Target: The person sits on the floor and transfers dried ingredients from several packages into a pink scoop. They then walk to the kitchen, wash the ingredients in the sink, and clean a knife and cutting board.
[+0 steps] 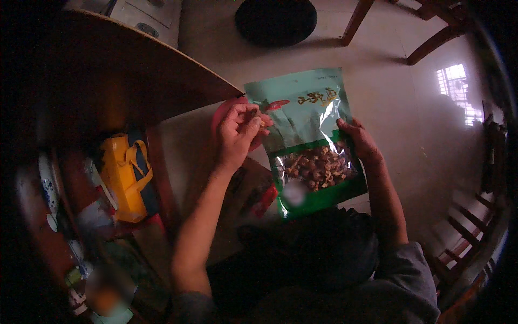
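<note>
My right hand (361, 139) grips the right edge of a green plastic pouch (299, 91), its thumb on the front. Through the pouch's clear lower window show brown dried mushrooms (319, 166). The pouch is tilted and bears writing and a red mark. At its upper left, my left hand (238, 135) pinches a small brown piece (261, 119), which looks like a dried mushroom; the fingers partly hide it. Behind that hand is a pink round object (220, 111), mostly covered.
A dark board's corner (226, 87) juts in close to my left hand. Left on a shelf stands a yellow bag (121, 178) with ribbon handles. A black round stool (276, 20) and wooden chair legs (356, 20) stand on the tiled floor. A red package (265, 200) lies below the pouch.
</note>
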Demonstrator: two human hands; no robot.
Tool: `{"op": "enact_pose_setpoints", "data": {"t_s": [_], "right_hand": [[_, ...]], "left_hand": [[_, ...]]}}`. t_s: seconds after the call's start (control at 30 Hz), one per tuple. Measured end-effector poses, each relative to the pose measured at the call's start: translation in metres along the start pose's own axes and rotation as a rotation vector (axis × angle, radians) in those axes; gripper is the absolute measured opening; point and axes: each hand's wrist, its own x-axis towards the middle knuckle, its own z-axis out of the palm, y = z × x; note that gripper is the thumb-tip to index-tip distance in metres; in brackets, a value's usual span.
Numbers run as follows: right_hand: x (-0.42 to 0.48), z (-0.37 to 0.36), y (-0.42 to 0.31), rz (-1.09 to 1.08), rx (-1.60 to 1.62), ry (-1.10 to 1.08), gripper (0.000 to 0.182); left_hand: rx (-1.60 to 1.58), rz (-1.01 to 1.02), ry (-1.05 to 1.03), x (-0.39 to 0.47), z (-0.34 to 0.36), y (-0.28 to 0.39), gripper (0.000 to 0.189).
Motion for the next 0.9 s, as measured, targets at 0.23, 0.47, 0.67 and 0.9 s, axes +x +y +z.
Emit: {"op": "enact_pose_setpoints", "data": {"t_s": [0.23,0.47,0.67,0.9], "right_hand": [[-0.009,-0.018,0.016,-0.087,0.119,0.258,0.022],[-0.029,-0.021,0.012,-0.235,0.042,0.270,0.034],[-0.026,0.008,-0.001,-0.221,0.035,0.136,0.040],[-0.044,0.033,-0.003,-0.034,0.064,-0.222,0.029]], "left_hand": [[0.210,-0.086,0.219,0.006,-0.077,-0.032,0.034],[0.409,-0.227,0.215,-0.018,-0.100,-0.049,0.039],[0.138,-0.276,-0.049,-0.071,-0.014,-0.005,0.052],[0.188,-0.095,0.421,-0.093,0.037,-0.005,0.068]]}}
